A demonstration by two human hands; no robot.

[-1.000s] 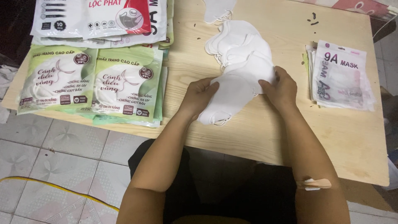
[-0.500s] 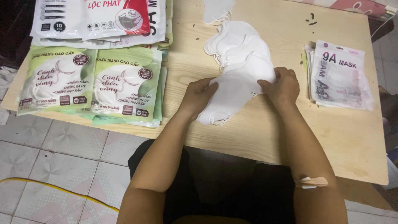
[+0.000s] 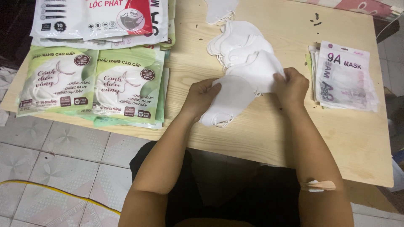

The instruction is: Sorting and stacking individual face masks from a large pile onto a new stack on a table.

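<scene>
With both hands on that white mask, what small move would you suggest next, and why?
Probably lift the white mask clear of the pile of white masks. The left hand and right hand grip its ends, yet it overlaps the pile's nearest mask on the wooden table.

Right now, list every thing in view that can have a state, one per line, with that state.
left hand: gripping the front white mask's left edge
right hand: gripping masks on their right side
front white mask: folded flat, held just above the table
mask pile: loose, overlapping, lying on the wooden table
green packets: sealed, stacked flat, side by side
pink-white pouches: flat, stacked at the right
adhesive bandage: stuck on the right forearm
</scene>
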